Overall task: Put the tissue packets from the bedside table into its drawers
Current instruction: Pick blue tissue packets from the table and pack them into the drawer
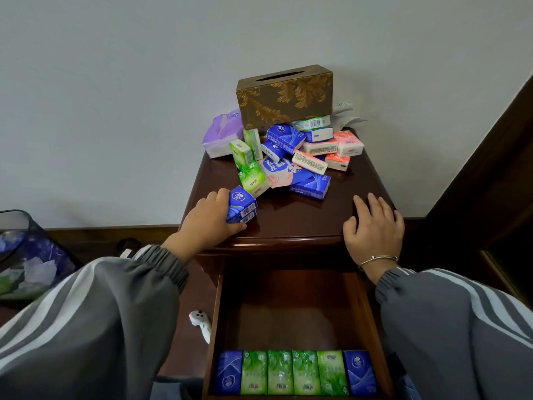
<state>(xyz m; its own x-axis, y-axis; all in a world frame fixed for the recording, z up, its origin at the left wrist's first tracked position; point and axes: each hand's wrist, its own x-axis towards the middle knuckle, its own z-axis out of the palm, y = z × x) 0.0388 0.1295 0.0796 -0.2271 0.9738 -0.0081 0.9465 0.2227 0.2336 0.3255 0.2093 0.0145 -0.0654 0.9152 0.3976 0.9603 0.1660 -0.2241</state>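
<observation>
A dark wooden bedside table (291, 220) carries a heap of tissue packets (291, 157) in blue, green and pink near its back. My left hand (207, 220) grips a blue tissue packet (241, 208) at the table's front left. Flat on the front right corner of the tabletop rests my right hand (373, 226), fingers spread and holding nothing. The top drawer (291, 313) is pulled out below, and a row of several blue and green packets (297, 372) lines its front end.
A brown and gold tissue box (284, 95) stands on the heap against the wall. A purple soft pack (222, 134) lies at the back left. A mesh waste bin (26, 255) stands on the floor at left. A white controller (200, 321) lies beside the drawer.
</observation>
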